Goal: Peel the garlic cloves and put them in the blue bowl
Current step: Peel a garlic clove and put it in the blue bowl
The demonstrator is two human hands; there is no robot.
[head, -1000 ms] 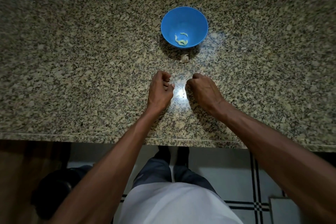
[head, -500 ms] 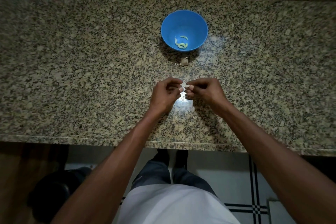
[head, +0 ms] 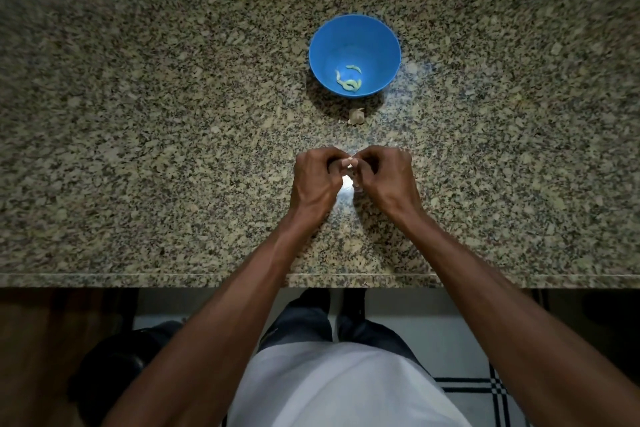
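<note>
Left hand: the left hand [head: 317, 180] hovers over the speckled granite countertop [head: 138, 149], fingers curled inward, their tips meeting the other hand's around a small pale garlic clove [head: 347, 163].
Right hand: the right hand [head: 388, 177] mirrors it, fingers curled and pinching the same clove (only a sliver of it shows between the fingertips).
Clove in hand: held just above the counter, between the two hands, nearer the front edge than the bowl.
Bowl: the round blue plastic bowl [head: 377, 42] stands farther back on the counter, well apart from the hands.
Bowl contents: a few pale green-white peeled garlic cloves [head: 349, 81] lie at its bottom.
Loose piece: a small beige garlic piece [head: 356, 115] lies on the counter just in front of the bowl (skin or whole clove, I cannot tell).
</note>
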